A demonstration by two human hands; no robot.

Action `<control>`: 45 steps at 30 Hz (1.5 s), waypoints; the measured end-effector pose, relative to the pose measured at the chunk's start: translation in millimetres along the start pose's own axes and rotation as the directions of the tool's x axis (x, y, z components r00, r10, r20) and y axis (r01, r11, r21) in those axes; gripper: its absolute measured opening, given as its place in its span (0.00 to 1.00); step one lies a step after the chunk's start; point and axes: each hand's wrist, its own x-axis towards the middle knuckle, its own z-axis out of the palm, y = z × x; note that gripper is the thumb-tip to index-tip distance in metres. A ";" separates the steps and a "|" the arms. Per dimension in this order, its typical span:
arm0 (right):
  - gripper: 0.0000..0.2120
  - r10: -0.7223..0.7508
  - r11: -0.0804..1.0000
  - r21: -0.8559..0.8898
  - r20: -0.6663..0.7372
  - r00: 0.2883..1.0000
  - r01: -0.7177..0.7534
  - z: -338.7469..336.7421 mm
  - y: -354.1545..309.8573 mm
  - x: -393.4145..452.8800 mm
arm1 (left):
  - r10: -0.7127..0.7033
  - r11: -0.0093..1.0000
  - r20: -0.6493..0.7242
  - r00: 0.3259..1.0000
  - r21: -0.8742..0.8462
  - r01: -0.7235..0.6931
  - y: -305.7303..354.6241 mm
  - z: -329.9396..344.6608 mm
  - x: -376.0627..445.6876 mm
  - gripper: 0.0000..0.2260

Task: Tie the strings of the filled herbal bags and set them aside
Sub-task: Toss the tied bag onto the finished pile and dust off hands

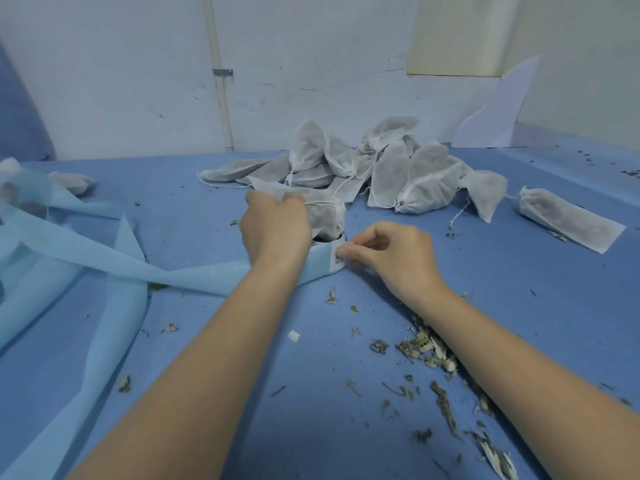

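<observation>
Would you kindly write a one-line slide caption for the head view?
Left hand grips a filled herbal bag while right hand pinches its string, tied bags piled behind.

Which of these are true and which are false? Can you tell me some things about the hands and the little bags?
1. The left hand grips the top of a white bag. True.
2. The pile of bags lies near the wall, beyond the hands. True.
3. The table cover is red. False: it is blue.
4. Dried leaf bits lie beside the right forearm. True.
5. The right hand lies flat and open. False: its fingers are curled, pinching something small.
</observation>
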 end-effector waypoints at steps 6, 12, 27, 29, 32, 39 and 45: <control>0.07 -0.034 0.992 -0.120 0.023 0.999 0.037 4.3 -6.0 -9.0 | -0.007 1.000 0.007 1.000 0.010 0.007 0.8 2.3 -3.7 0.13; 0.09 -0.065 0.986 -0.142 0.185 0.981 0.092 -2.7 -12.6 -15.7 | -0.024 1.000 0.001 1.000 0.001 0.024 -0.4 0.9 -3.1 0.13; 0.08 -0.346 0.938 -0.026 0.023 0.938 0.346 -44.0 -42.9 -14.1 | 0.246 0.919 0.227 0.942 -0.365 -0.152 11.1 -6.3 -18.3 0.07; 0.07 -0.357 0.933 -0.034 0.002 0.934 0.357 -46.0 -43.8 -13.2 | 0.274 0.921 0.312 0.910 -0.358 -0.154 12.3 -4.9 -23.2 0.07; 0.09 -0.340 0.940 -0.050 -0.028 0.940 0.338 -49.0 -40.5 -8.8 | 0.298 0.925 0.396 0.869 -0.343 -0.161 12.7 -3.9 -27.2 0.08; 0.10 -0.308 0.951 -0.064 -0.070 0.949 0.304 -51.3 -35.7 -5.5 | 0.280 0.917 0.473 0.835 -0.388 -0.088 14.0 -2.0 -33.1 0.09; 0.19 -0.244 0.959 0.119 -0.107 0.964 0.256 -50.2 -36.8 -7.8 | 0.278 0.877 0.562 0.779 -0.479 0.032 16.6 -0.9 -34.6 0.12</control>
